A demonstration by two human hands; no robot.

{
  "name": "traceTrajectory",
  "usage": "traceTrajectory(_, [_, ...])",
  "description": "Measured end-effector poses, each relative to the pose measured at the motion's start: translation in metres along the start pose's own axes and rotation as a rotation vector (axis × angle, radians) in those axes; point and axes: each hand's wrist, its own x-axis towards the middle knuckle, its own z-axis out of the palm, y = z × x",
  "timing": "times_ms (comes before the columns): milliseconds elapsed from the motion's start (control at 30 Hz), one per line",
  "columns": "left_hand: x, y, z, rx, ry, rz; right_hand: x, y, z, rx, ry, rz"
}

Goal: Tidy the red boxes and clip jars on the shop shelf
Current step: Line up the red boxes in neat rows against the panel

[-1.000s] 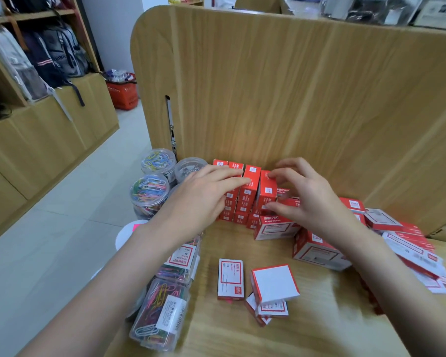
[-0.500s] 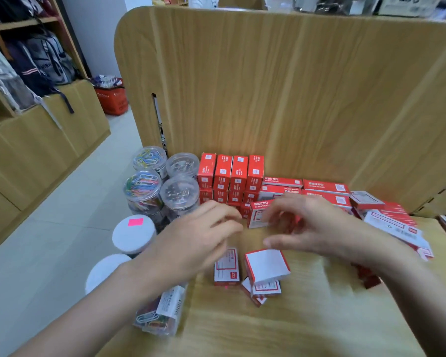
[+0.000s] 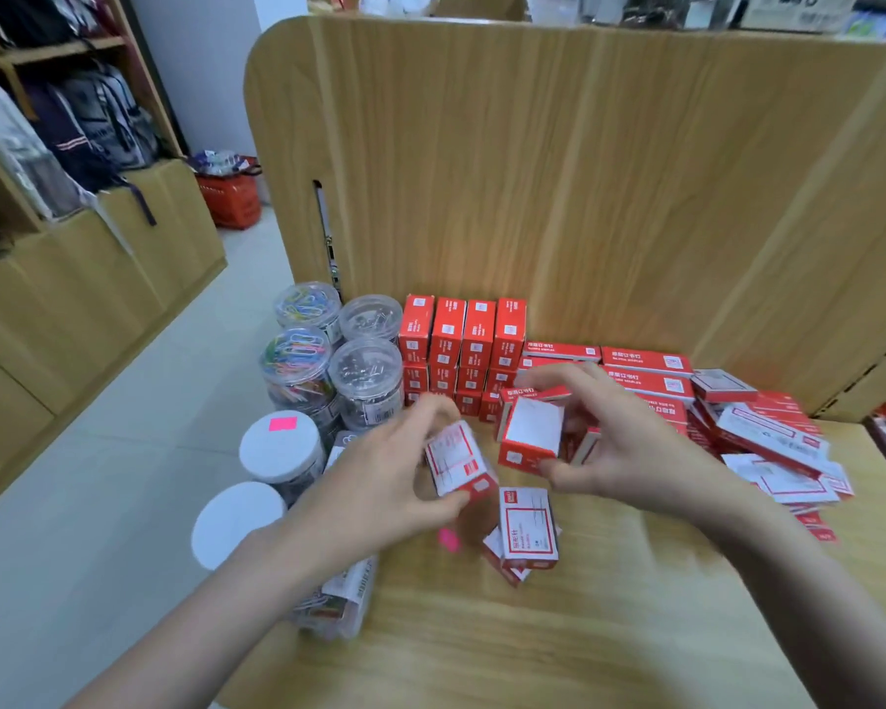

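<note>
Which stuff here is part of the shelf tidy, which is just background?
In the job:
left hand holding a small red box
right hand holding a white-faced red box
upright red boxes
clip jars
loose box pile

Just lying about:
red basket
backpacks

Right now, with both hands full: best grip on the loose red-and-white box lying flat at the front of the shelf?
Pinch the red-and-white box across its two long side edges, coming from above. It lies label-up on other small boxes, so its sides look exposed.
</note>
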Motion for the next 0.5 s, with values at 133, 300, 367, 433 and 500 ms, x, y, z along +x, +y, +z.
traceTrajectory(133, [0.003, 0.010, -0.021, -0.366, 0.127, -0.065, 0.007, -0.012, -0.009, 0.200, 0.102, -0.035])
traceTrajectory(300, [0.012, 0.018, -0.034, -0.647, 0.169, -0.062, 0.016, -0.021, -0.012, 0.388, 0.064, -0.061])
traceTrajectory(367, [0.018, 0.020, -0.037, -0.669, 0.172, -0.074, 0.021, -0.023, -0.014, 0.356, 0.088, -0.086])
traceTrajectory(433, [0.023, 0.022, -0.040, -0.656, 0.185, -0.075, 0.026, -0.025, -0.015, 0.263, 0.104, -0.125])
traceTrajectory(500, [0.028, 0.024, -0.042, -0.640, 0.192, -0.081, 0.032, -0.027, -0.016, 0.238, 0.117, -0.146])
